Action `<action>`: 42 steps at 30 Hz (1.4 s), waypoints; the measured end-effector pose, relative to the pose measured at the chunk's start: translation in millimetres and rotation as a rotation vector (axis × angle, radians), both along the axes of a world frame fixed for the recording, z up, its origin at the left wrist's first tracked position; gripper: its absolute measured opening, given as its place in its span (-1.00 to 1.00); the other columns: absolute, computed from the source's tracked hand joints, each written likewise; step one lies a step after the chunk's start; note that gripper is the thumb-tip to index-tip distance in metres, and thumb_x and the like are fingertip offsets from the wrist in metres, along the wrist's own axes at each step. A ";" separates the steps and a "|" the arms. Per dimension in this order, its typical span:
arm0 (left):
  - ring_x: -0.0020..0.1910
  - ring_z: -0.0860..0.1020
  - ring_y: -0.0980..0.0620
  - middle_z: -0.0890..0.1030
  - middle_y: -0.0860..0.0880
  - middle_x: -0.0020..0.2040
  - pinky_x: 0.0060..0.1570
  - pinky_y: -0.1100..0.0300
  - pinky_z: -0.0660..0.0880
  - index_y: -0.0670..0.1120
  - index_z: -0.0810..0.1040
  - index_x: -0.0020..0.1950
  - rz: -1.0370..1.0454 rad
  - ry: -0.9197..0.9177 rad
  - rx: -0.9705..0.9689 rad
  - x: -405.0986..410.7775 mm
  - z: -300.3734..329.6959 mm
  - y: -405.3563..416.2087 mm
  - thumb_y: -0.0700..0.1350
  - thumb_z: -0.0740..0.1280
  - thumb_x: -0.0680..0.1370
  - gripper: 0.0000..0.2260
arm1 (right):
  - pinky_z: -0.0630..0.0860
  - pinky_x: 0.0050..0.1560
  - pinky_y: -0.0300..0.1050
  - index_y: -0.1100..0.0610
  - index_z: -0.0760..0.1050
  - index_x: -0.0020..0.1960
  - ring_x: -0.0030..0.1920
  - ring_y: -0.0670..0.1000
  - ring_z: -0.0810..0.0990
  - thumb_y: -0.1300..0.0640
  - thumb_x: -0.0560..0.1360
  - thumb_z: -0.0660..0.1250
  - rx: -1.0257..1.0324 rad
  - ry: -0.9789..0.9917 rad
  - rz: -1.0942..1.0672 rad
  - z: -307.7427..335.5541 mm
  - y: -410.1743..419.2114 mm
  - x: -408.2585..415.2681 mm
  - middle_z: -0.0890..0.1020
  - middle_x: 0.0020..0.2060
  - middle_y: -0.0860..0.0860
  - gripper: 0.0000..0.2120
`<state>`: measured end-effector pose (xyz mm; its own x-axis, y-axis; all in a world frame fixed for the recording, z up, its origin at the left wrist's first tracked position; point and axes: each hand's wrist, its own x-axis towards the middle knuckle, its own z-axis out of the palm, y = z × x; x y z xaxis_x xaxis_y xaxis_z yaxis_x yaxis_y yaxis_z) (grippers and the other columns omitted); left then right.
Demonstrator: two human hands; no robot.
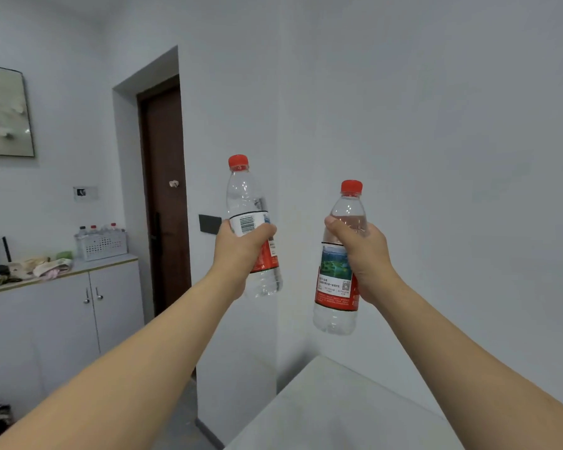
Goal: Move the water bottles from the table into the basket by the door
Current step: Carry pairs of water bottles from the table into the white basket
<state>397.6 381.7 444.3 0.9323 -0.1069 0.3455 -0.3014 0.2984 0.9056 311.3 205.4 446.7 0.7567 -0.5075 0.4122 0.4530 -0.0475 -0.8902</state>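
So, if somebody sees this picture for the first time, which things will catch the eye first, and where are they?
Two clear plastic water bottles with red caps, held up mid-frame: one in the left hand, slightly higher, one in the right hand, lower; each grip wraps the label. Next, far left, the white perforated plastic basket on the white cabinet beside the dark brown wooden door, already with bottles inside.

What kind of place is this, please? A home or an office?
Probably a home, near its entrance: a dark wooden door, a low white cabinet with cloths and a white basket of bottles on top, and a framed picture on the wall.
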 end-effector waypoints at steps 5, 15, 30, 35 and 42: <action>-0.15 0.71 -0.06 0.71 -0.12 -0.02 -0.24 0.08 0.64 -0.04 0.57 0.18 -0.014 0.065 -0.030 71.0 3.2 46.0 0.02 0.54 0.41 -0.61 | 0.65 -0.19 0.04 0.12 0.56 -0.06 -0.28 0.12 0.69 -0.02 0.34 0.54 0.015 0.004 0.020 2.5 30.9 69.5 0.69 -0.25 0.10 -0.70; -0.15 0.71 -0.11 0.69 -0.17 0.00 -0.19 0.00 0.67 -0.09 0.52 0.23 0.092 -0.066 0.130 222.5 41.7 103.8 0.06 0.53 0.41 -0.53 | 0.61 -0.27 -0.01 0.10 0.54 0.01 -0.30 0.11 0.70 -0.03 0.35 0.53 0.098 -0.057 0.168 15.3 83.6 235.9 0.70 -0.25 0.09 -0.66; -0.33 0.70 0.05 0.68 -0.05 -0.16 -0.43 0.16 0.59 0.05 0.50 0.09 0.181 -0.032 0.119 455.9 28.0 283.1 0.20 0.53 0.34 -0.56 | 0.62 -0.02 0.14 0.03 0.51 0.09 -0.15 0.12 0.69 -0.15 0.35 0.50 0.171 0.111 0.201 16.8 261.0 491.0 0.68 -0.10 0.09 -0.58; -0.22 0.72 -0.06 0.71 -0.09 -0.12 -0.20 -0.05 0.67 0.03 0.56 0.12 0.147 -0.075 0.187 535.6 33.9 365.9 0.19 0.53 0.32 -0.54 | 0.62 0.01 0.15 -0.04 0.51 0.07 -0.11 0.10 0.70 -0.24 0.35 0.44 0.100 0.066 0.111 26.0 339.3 576.8 0.68 -0.08 0.03 -0.59; -0.24 0.71 -0.02 0.70 -0.08 -0.10 -0.26 0.04 0.64 0.02 0.54 0.13 0.152 -0.064 0.171 650.8 33.4 422.4 0.17 0.53 0.33 -0.54 | 0.64 -0.21 -0.05 -0.11 0.51 0.00 -0.22 -0.02 0.72 -0.29 0.33 0.43 0.046 0.024 0.129 32.6 413.6 689.0 0.69 -0.17 -0.05 -0.64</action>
<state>1048.4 804.1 477.6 0.9190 -0.0290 0.3932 -0.3894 0.0892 0.9167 1000.4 619.0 479.3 0.8265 -0.4229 0.3717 0.4311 0.0508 -0.9009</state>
